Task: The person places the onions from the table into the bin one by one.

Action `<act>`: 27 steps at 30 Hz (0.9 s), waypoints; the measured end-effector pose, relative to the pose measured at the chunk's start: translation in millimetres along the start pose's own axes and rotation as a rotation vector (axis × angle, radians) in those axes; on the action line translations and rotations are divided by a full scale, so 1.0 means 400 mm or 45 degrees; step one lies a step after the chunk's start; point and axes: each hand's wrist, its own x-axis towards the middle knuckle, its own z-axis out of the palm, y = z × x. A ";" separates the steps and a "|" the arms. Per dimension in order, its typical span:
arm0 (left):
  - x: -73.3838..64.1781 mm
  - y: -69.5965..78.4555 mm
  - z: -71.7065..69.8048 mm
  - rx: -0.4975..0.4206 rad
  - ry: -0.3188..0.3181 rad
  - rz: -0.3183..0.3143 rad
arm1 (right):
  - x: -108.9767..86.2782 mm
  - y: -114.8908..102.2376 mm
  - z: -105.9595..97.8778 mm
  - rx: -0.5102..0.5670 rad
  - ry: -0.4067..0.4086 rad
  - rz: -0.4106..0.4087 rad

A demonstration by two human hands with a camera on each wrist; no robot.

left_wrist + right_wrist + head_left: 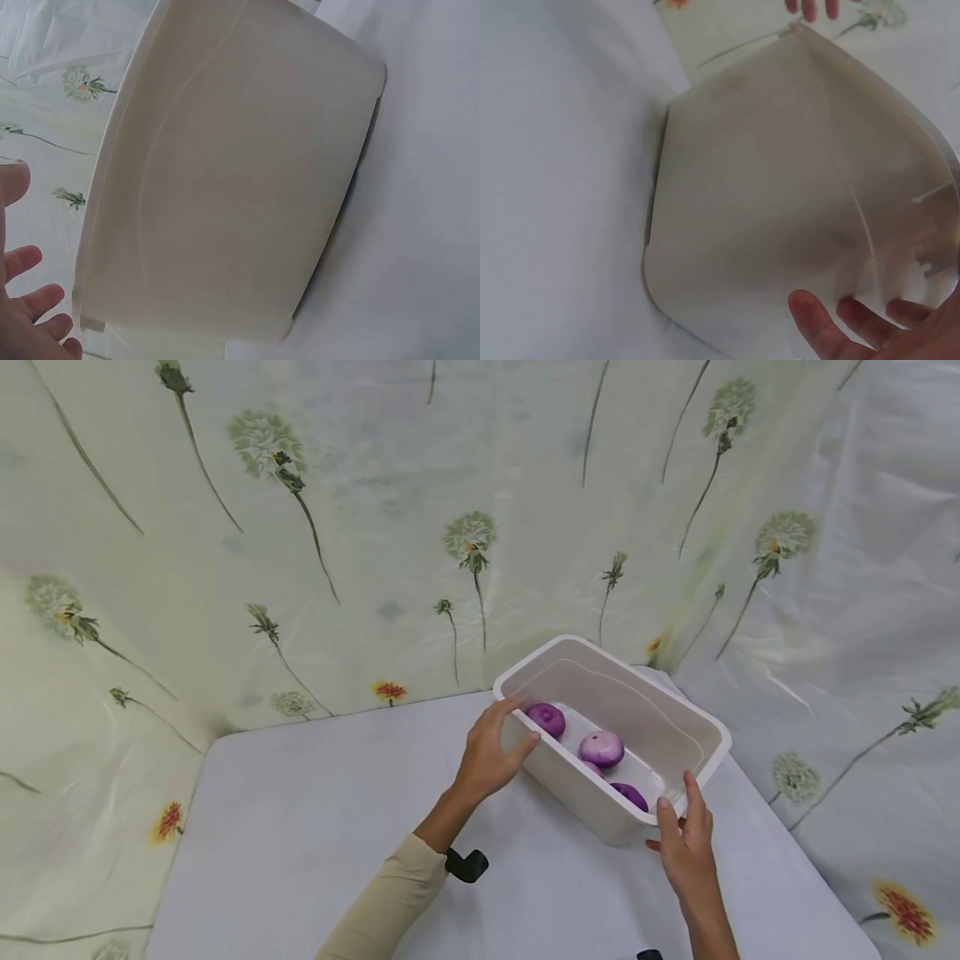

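Observation:
A white rectangular plastic bin stands at an angle near the table's far right corner. Inside lie several round purple-and-white things that look like onions, among them a pale-topped one and a darker one. My left hand is at the bin's left end, thumb and fingers spread about the rim; in the left wrist view its fingers show apart from the wall. At the near right corner is my right hand, thumb and forefinger raised beside the rim, other fingers loosely bent below it.
A pale cloth covers the table. Behind and to the sides hangs a curtain printed with dandelions, close to the bin's far end. A black device sits by my left wrist.

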 end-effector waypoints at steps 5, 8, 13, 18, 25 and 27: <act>-0.033 -0.011 -0.029 0.041 0.011 -0.085 | 0.004 -0.005 0.004 -0.015 -0.015 -0.033; -0.054 -0.017 -0.051 0.098 0.020 -0.141 | 0.005 -0.008 0.005 -0.023 -0.019 -0.038; -0.092 -0.030 -0.092 0.194 0.050 -0.207 | 0.005 -0.008 0.005 -0.027 -0.030 -0.028; -0.129 -0.048 -0.127 0.254 0.077 -0.262 | 0.007 -0.007 0.001 -0.050 -0.030 -0.035; -0.177 -0.067 -0.175 0.348 0.115 -0.340 | 0.013 -0.011 -0.011 -0.141 -0.025 -0.035; -0.192 -0.076 -0.187 0.373 0.129 -0.355 | 0.013 -0.015 -0.016 -0.182 -0.019 -0.015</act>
